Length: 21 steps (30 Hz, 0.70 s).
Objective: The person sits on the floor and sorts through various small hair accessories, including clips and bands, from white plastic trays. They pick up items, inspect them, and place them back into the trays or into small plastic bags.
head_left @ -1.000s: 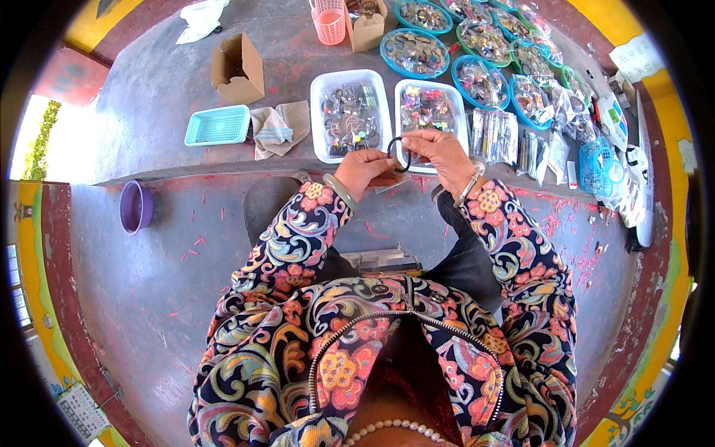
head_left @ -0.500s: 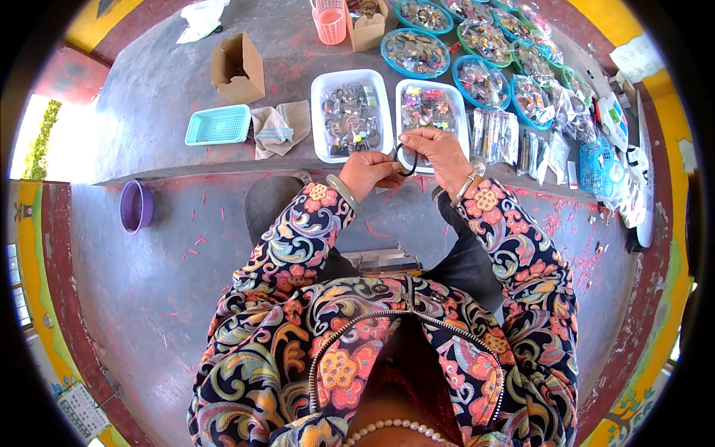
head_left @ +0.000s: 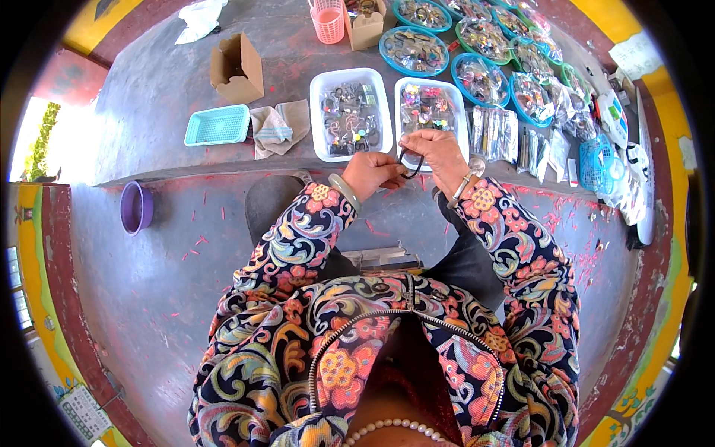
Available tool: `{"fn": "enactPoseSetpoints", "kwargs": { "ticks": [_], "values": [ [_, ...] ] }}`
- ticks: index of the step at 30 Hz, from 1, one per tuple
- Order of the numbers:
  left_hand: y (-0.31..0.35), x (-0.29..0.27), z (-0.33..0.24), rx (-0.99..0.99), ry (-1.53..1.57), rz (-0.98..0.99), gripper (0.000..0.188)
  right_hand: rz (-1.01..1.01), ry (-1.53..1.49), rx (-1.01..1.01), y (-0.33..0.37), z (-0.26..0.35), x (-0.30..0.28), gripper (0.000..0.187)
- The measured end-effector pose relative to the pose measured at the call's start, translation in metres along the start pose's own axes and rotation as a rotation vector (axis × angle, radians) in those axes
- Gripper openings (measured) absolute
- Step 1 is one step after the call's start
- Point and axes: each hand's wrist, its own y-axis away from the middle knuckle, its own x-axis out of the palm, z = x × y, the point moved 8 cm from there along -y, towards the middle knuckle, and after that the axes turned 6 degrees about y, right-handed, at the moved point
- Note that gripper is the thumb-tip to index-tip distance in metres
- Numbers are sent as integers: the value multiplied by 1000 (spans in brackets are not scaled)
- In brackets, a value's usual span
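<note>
A thin black loop that looks like a hair tie (head_left: 420, 166) is held between my two hands, in front of the white trays. My left hand (head_left: 369, 175) pinches its lower side with fingers and thumb. At its upper side the fingertips of my right hand (head_left: 441, 156) are closed on the loop. Just beyond my hands stands a white tray (head_left: 316, 112) of small dark and coloured accessories. A second white tray (head_left: 463, 123) beside it holds brighter small pieces and is partly covered by my right hand.
Several blue and green baskets (head_left: 414, 71) of bagged goods fill the back right, with clear packets (head_left: 495, 138) nearer. To the left are a cloth (head_left: 281, 130), a turquoise basket (head_left: 217, 125) and an open cardboard box (head_left: 237, 68). A purple tub (head_left: 136, 207) stands on the floor.
The black loop has tilted and shifted slightly to the right between my fingers. Both hands keep their grip and have barely moved; the view has shifted a little.
</note>
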Motion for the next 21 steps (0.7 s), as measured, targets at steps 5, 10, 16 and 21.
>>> {"fn": "enactPoseSetpoints", "kwargs": {
  "ticks": [5,10,16,21],
  "values": [
    [2,-1,-2,-14,110,1,18,16,-2,20,-2,6,-3,20],
    [4,-14,-2,-21,250,-67,18,-1,18,63,-5,5,-9,19],
    [4,-9,-4,-5,226,-40,20,12,41,-1,-5,4,-7,18],
    [6,-15,-16,82,179,-74,25,22,80,0,-4,-3,-4,18]
  ]
}}
